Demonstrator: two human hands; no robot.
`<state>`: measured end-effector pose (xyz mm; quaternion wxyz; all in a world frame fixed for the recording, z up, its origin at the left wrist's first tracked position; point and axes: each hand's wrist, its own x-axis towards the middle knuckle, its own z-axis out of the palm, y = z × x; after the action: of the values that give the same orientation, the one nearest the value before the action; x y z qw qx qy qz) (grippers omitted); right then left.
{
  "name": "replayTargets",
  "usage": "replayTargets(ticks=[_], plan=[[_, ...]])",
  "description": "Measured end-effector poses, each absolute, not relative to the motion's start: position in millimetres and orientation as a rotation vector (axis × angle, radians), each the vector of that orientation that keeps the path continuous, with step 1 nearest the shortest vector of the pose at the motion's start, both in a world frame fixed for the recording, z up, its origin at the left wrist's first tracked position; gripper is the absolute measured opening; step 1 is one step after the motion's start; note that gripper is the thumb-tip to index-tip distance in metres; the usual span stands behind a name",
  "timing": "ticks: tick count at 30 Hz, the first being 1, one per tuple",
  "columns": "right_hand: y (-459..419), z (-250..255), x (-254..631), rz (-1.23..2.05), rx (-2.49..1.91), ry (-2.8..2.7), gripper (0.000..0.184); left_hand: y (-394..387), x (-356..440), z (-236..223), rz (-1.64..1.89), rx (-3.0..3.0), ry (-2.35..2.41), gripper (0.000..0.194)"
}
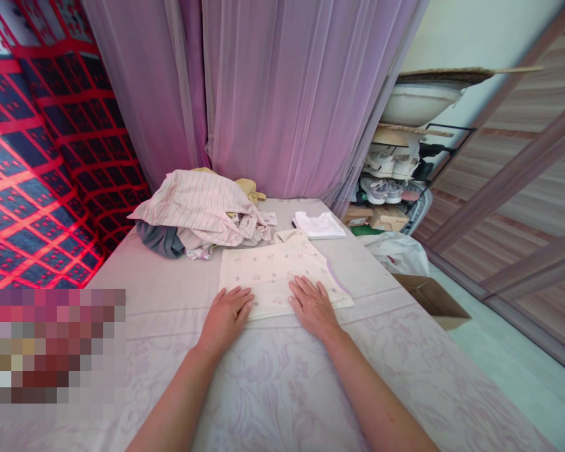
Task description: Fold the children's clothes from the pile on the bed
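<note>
no grip on either side: the left hand (226,320) and right hand (313,307) are both open, palms down, fingers spread and thumbs turned inward. each hand's fingers lie on the near edge of one pale printed garment (277,273), with a narrow gap between the two thumbs. two forearms enter from the bottom corners of the view and converge toward the garment.

the garment lies flat on the bed (358,370), which has a pale floral cover. it is centred across the bed's width, forward of the hands. a mauve stripe runs along its right side.

one heap (198,207) of mixed clothing sits just beyond the garment, on the left. its top layer is striped, with one grey cloth (157,240) at its left and one yellow cloth (249,188) behind it. one folded white cloth (319,225) lies just beyond the garment, to the right of the heap.

one sheer mauve curtain (263,94) hangs behind the bed. red-and-navy patterned fabric (42,157) covers the left side. to the right are one plastic bag (395,251), one open box (430,301), and two pairs of shoes (386,191) on one rack (405,160), below one white basin (419,103).
</note>
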<state>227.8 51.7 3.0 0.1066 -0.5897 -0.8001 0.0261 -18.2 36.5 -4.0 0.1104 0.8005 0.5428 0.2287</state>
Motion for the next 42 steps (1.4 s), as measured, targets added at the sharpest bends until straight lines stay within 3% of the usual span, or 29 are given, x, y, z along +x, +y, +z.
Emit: replayTargets(ticks=[11,17,26,30,34,39,42], plan=[[51,-7,242,-0.127,-1.664,-1.973,0.031,37,-19,-4,0.818,2.275,1.614,0.029],[53,-11,249,-0.073,-1.664,-1.937,0.026,41,-22,-11,1.040,2.181,1.639,0.023],[60,-18,253,0.042,-1.571,-1.823,0.027,50,-36,-25,1.223,1.993,1.972,0.030],[59,-12,264,-0.082,-1.594,-1.810,0.028,50,-32,-22,1.187,2.004,2.052,0.034],[51,-6,298,-0.305,-1.889,-1.629,0.033,47,-28,-16,1.065,2.025,2.287,0.035],[44,-9,330,-0.130,-2.199,-1.532,0.050,36,-36,0,0.710,1.931,2.421,0.036],[44,-6,326,-0.076,-2.202,-1.594,0.048,25,-38,14,0.513,1.855,2.407,0.038]])
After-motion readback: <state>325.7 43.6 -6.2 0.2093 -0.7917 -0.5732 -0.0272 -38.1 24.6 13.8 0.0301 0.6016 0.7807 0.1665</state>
